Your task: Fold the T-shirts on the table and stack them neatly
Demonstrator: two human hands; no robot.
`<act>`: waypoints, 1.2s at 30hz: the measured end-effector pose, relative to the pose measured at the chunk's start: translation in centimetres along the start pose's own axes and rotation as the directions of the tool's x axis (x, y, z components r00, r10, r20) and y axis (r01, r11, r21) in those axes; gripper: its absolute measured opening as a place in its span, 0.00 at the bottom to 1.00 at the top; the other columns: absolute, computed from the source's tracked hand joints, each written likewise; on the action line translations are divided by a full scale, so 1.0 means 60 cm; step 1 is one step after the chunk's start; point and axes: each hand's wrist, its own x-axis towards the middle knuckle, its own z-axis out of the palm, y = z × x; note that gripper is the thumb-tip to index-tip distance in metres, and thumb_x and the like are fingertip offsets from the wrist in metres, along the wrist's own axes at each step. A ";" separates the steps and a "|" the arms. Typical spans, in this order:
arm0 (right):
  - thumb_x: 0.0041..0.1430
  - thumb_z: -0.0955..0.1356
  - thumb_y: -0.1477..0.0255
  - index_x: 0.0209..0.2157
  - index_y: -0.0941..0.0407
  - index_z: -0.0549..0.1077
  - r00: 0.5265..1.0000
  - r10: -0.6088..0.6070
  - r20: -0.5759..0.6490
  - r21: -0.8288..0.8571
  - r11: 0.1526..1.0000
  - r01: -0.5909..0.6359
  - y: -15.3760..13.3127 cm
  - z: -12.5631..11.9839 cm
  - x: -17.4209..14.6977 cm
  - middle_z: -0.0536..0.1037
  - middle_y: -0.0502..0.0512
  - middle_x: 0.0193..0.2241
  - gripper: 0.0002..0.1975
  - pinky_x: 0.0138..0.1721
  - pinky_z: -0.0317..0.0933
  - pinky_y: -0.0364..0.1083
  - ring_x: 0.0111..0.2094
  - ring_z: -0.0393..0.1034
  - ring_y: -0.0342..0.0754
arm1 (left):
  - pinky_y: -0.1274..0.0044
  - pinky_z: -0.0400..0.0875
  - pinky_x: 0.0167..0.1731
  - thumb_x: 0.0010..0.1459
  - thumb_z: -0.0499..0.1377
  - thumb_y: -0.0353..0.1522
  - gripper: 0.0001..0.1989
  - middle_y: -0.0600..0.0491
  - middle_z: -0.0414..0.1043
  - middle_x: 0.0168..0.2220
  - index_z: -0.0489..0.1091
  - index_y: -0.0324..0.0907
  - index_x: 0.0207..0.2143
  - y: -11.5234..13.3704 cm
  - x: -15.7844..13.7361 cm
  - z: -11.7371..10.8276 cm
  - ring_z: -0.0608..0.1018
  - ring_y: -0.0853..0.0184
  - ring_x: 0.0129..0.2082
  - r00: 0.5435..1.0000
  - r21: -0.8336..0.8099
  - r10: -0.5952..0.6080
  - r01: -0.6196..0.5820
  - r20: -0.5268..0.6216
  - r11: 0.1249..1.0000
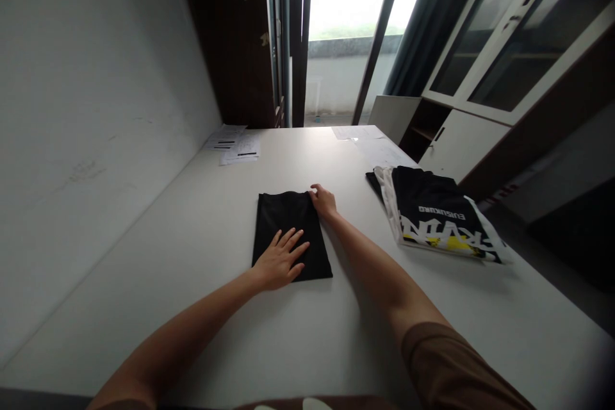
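Note:
A folded black garment (288, 211) lies flat on the white table in front of me, roughly rectangular. My left hand (280, 261) rests palm down on its lower middle, fingers spread. At the far right corner, my right hand (324, 201) has its fingers bent around the garment's edge, closed on the cloth. Part of that corner is hidden behind the fingers. Off to the right sits a stack of folded clothes (435, 195), dark and white, the top one black with white lettering and a yellow patch.
The white table (192, 256) meets a wall (106, 109) on the left. Papers (243, 147) lie at its far left, and more sheets (379, 150) at the far right. Beyond stand a glass door (346, 45) and a white cabinet (466, 141) with one lower door ajar.

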 end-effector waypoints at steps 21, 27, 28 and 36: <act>0.74 0.58 0.61 0.68 0.49 0.63 0.803 -0.546 0.239 0.060 0.833 0.549 -0.039 0.016 -0.099 0.58 0.54 0.70 0.25 0.70 0.44 0.57 0.71 0.49 0.53 | 0.52 0.43 0.69 0.69 0.49 0.51 0.36 0.47 0.43 0.75 0.49 0.47 0.73 -0.001 -0.018 0.030 0.48 0.51 0.74 0.917 0.071 -0.387 0.395 -0.098 0.916; 0.74 0.57 0.57 0.72 0.53 0.55 0.871 -0.387 0.304 -0.090 0.898 0.430 -0.036 0.018 -0.103 0.47 0.58 0.73 0.31 0.71 0.39 0.56 0.74 0.39 0.55 | 0.56 0.45 0.70 0.70 0.43 0.53 0.35 0.48 0.47 0.74 0.53 0.46 0.73 -0.055 -0.020 0.018 0.50 0.52 0.73 0.865 0.099 -0.492 0.501 -0.101 0.860; 0.73 0.57 0.55 0.73 0.54 0.53 0.880 -0.371 0.298 -0.102 0.904 0.416 -0.038 0.019 -0.104 0.46 0.59 0.73 0.32 0.71 0.38 0.57 0.74 0.37 0.55 | 0.55 0.45 0.69 0.70 0.43 0.53 0.35 0.47 0.47 0.74 0.53 0.46 0.72 -0.065 -0.021 0.017 0.50 0.51 0.73 0.852 0.099 -0.512 0.521 -0.107 0.848; 0.72 0.56 0.51 0.73 0.57 0.53 0.908 -0.301 0.293 -0.148 0.924 0.354 -0.050 0.019 -0.126 0.43 0.64 0.73 0.37 0.70 0.37 0.61 0.74 0.35 0.60 | 0.55 0.47 0.69 0.71 0.46 0.44 0.29 0.43 0.54 0.71 0.61 0.41 0.68 -0.098 0.033 0.013 0.56 0.51 0.71 0.882 0.057 -0.443 0.457 -0.161 0.888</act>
